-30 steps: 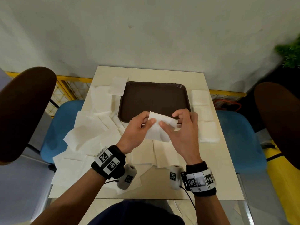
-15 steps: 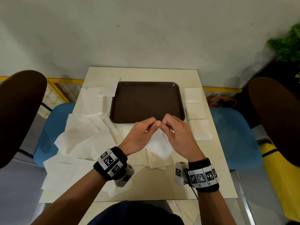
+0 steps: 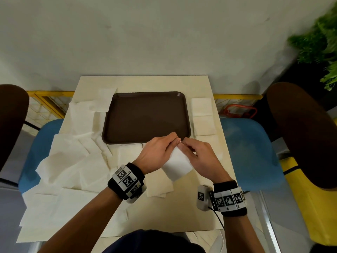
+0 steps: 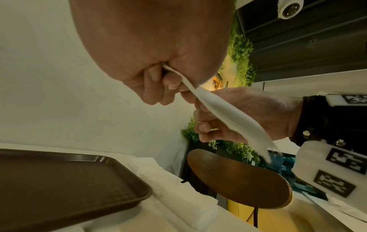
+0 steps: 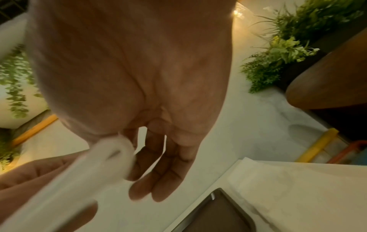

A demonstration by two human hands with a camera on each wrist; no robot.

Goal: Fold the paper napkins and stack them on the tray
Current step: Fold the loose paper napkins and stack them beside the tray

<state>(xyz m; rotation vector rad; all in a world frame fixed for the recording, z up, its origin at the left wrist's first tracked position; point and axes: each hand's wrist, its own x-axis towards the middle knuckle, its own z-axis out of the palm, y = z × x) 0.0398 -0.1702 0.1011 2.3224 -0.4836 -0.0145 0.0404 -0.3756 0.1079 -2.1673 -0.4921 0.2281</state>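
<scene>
Head view: left hand (image 3: 158, 154) and right hand (image 3: 200, 156) both pinch 1 napkin (image 3: 177, 166) at its top edge, held above the table just before the bare tray (image 3: 145, 116). Corners probably aligned — blurred. Match edges, then crease flat.

My left grip (image 3: 158, 152) and right grip (image 3: 199, 157) meet fingertip to fingertip, both pinching the napkin (image 3: 176, 166) between thumb and fingers, wrists angled inward.
</scene>
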